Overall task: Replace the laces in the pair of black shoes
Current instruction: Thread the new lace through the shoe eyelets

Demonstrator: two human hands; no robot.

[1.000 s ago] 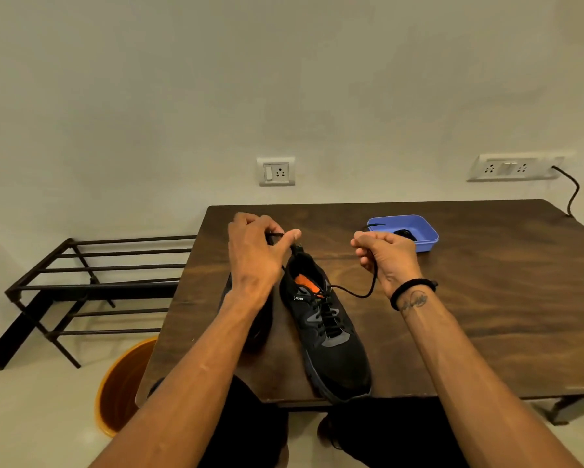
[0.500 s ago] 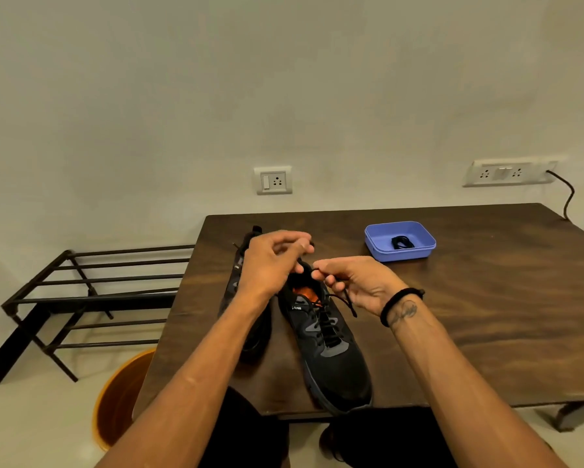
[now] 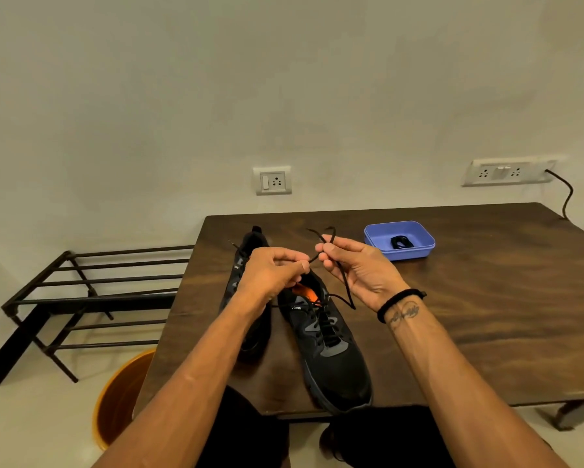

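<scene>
Both hands raised over right black shoe [image 3: 331, 349]: left hand [image 3: 273, 271] and right hand [image 3: 355, 268] each pinching black lace [image 3: 346, 288].

Both forearms extending forward, left hand [image 3: 273, 272] and right hand [image 3: 355, 269] each pinching with curled fingers, fingertips nearly meeting.

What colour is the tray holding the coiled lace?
Blue tray, seen best in the head view.
</scene>
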